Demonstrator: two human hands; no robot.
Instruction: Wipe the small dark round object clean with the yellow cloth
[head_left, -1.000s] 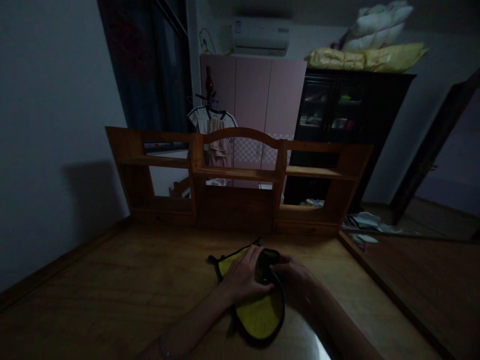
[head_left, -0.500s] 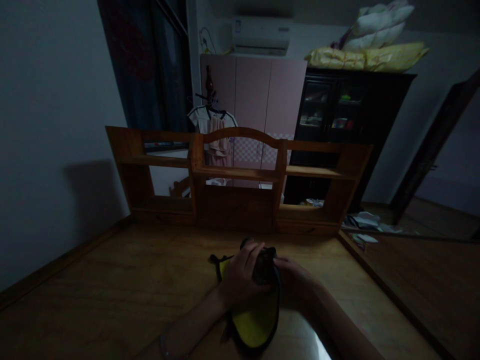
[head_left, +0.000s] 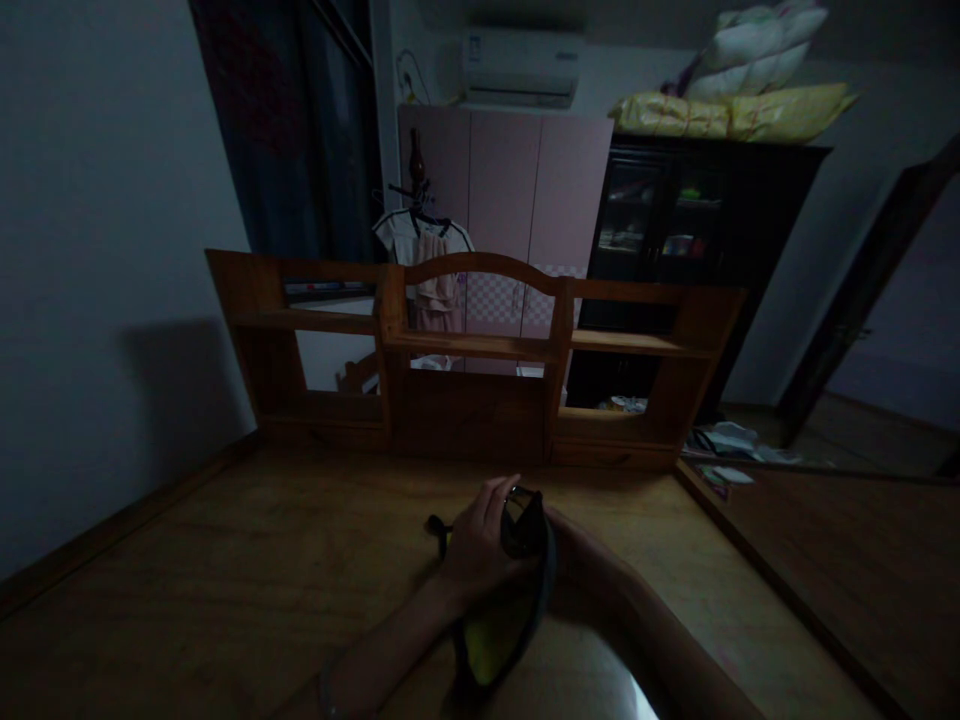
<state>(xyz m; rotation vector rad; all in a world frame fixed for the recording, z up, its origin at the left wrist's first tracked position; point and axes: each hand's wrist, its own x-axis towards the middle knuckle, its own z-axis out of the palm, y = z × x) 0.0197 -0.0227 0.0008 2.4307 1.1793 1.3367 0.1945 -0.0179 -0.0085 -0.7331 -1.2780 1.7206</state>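
Observation:
A yellow bag-like thing with black edging (head_left: 491,640) is tilted in front of me over the wooden tabletop. Its dark mouth (head_left: 523,525) gapes between my hands, and the inside is too dim to make out. My left hand (head_left: 480,545) is wrapped over its left side, with the fingertips near the rim. On the right, my right hand (head_left: 581,555) grips the edge of the bag, its fingers partly hidden behind the black border. A short black tab (head_left: 436,524) sticks out at the left.
A wooden shelf unit (head_left: 472,347) runs along the back of the tabletop (head_left: 300,560). To the left rises a pale wall (head_left: 112,250). Papers (head_left: 731,476) lie past the right edge. Behind are a pink wardrobe (head_left: 502,190) and a dark cabinet (head_left: 712,230).
The bag's mouth has opened wider and turned toward me. Its yellow face has tipped, so less of it shows. Both hands stay on it with small shifts.

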